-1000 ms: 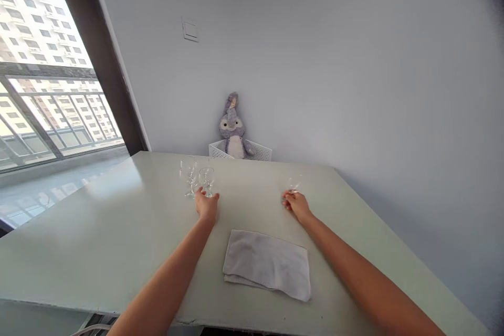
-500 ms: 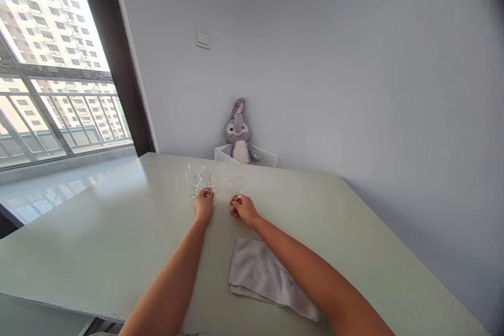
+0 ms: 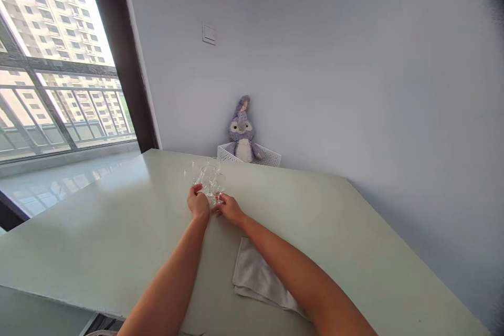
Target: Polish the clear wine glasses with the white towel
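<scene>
Several clear stemmed glasses stand close together near the far side of the pale green table. My left hand is at their left front, its fingers curved and apart beside the stems. From the right, my right hand pinches the lower stem of the front right glass, close beside the others. The transparent glasses overlap, so their exact contacts are unclear. A folded grey cloth lies nearer, partly under my right forearm in view.
Behind the table's far edge, a grey and white plush toy sits in a white perforated basket. A wall with a switch rises behind. At the left is a large window with a dark frame.
My right hand has brought its glass left, up to the group. My left hand has released the glass it held and shifted slightly left. The view has shifted slightly.
</scene>
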Demonstrator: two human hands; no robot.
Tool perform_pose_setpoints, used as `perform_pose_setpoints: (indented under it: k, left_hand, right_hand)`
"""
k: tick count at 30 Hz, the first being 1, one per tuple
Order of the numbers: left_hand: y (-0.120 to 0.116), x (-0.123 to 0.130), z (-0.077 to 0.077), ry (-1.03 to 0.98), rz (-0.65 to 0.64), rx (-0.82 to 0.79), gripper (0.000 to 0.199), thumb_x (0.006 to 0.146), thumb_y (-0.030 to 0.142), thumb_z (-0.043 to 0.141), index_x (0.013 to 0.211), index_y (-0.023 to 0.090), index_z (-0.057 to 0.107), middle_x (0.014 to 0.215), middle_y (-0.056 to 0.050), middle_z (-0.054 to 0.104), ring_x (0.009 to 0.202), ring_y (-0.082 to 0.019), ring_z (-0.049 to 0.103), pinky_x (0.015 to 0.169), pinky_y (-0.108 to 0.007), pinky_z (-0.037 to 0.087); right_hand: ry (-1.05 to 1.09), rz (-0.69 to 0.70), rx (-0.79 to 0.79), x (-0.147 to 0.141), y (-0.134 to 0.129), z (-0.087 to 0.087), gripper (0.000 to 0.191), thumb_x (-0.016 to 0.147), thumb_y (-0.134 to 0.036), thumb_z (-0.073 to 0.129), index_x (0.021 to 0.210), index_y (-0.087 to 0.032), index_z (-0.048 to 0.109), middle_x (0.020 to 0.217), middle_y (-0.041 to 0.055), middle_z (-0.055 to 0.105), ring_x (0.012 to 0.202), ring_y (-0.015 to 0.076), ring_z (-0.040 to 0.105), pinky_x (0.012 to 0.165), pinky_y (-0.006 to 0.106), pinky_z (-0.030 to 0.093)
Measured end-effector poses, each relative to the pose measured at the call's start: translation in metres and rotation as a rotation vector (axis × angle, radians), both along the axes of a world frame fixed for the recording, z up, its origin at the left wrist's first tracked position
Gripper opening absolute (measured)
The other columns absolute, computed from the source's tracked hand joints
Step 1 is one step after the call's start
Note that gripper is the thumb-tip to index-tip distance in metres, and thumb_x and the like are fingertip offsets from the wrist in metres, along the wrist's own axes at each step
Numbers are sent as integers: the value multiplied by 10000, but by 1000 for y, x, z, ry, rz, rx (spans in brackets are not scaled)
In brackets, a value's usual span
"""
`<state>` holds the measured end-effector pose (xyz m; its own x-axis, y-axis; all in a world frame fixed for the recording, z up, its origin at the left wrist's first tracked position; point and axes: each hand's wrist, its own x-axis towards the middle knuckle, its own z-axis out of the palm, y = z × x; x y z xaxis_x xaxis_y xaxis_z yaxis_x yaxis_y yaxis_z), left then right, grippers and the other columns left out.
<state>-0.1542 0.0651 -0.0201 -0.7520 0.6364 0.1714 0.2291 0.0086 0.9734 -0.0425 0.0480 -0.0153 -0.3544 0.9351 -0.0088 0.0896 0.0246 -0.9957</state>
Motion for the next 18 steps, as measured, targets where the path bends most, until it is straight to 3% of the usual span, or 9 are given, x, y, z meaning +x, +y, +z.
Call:
perform_pose_setpoints:
  k: [4, 7, 9, 12, 14, 16, 18]
  left_hand:
    - [-8, -2, 8, -57, 162, 81, 367, 623, 39, 295, 882, 175, 517, 866, -29, 577, 772, -124, 555, 676, -224, 426]
    - [-12, -3, 21, -63, 236, 151, 364, 622, 42, 283, 884, 180, 494, 876, -26, 548, 798, -124, 540, 710, -231, 418]
    - [-16, -2, 30, -42, 255, 217, 361, 626, 45, 275, 877, 188, 491, 876, -18, 538, 814, -124, 525, 739, -236, 410]
    - [-22, 5, 41, 39, 226, 364, 329, 627, 49, 280, 827, 192, 499, 847, -8, 535, 793, -124, 509, 742, -241, 408]
    - [-28, 16, 47, 91, 184, 430, 294, 634, 54, 295, 793, 189, 502, 837, -9, 532, 781, -125, 503, 739, -245, 410]
    - [-36, 32, 52, 120, 118, 439, 272, 647, 60, 309, 784, 188, 507, 830, -11, 526, 779, -126, 501, 741, -247, 414]
    - [-45, 51, 58, 136, 18, 452, 254, 671, 71, 319, 787, 188, 511, 824, -11, 520, 788, -126, 504, 752, -251, 419]
  right_hand:
    - [-165, 12, 44, 36, -21, 11, 506, 715, -123, 494, 1215, -197, 487, 674, -12, 639, 481, 91, 544, 549, 236, 466]
    - [-345, 9, 279, 87, -51, 23, 344, 733, -120, 467, 1020, -211, 634, 778, 15, 660, 636, 127, 585, 657, 274, 468]
    - [-433, 98, 451, 124, -80, 30, 302, 766, -135, 443, 946, -230, 666, 912, 23, 662, 813, 162, 593, 765, 313, 450]
    - [-568, 393, 617, 167, -125, 32, 315, 816, -193, 455, 1073, -281, 613, 1137, 8, 598, 1084, 184, 505, 951, 354, 346]
    - [-643, 486, 673, 183, -145, 28, 378, 840, -233, 456, 1207, -311, 503, 1285, -7, 480, 1242, 186, 350, 1032, 366, 242]
    - [-697, 492, 690, 189, -148, 23, 431, 864, -255, 427, 1286, -335, 388, 1353, -29, 383, 1299, 170, 240, 1062, 364, 180]
    - [-727, 470, 703, 189, -133, 16, 432, 884, -268, 388, 1308, -338, 341, 1370, -38, 349, 1306, 154, 217, 1069, 357, 164]
